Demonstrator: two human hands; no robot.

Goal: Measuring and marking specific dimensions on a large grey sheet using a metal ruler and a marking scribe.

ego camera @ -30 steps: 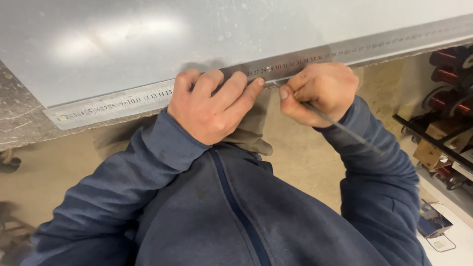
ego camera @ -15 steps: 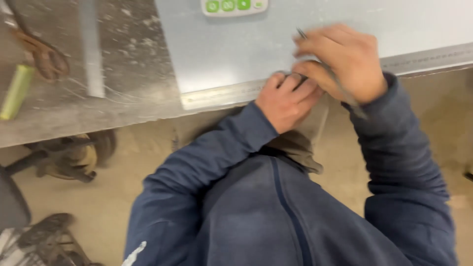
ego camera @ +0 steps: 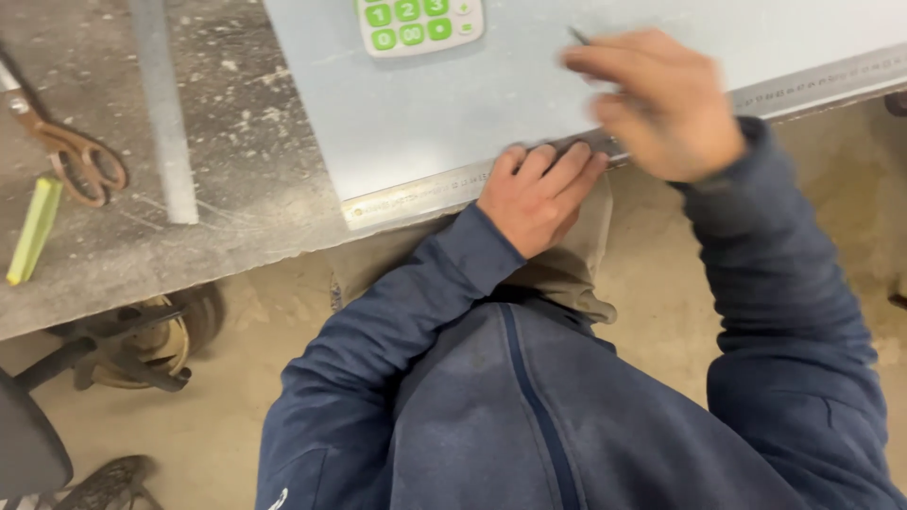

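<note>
left hand (ego camera: pixel 535 196) presses flat on the metal ruler (ego camera: pixel 444 185); at its 2 o'clock, the blurred right hand (ego camera: pixel 661 104) pinches a thin scriber (ego camera: pixel 578 36).

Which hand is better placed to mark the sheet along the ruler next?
Right, probably. The right hand is raised over the metal sheet holding a thin marking tool, though blurred. The left hand is pressed flat on the metal ruler at the sheet's edge.

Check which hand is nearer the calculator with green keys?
Right. The right hand, blurred and holding a thin pencil-like tool, is over the grey sheet just right of the calculator. The left hand presses the metal ruler at the sheet's near edge, farther off.
</note>
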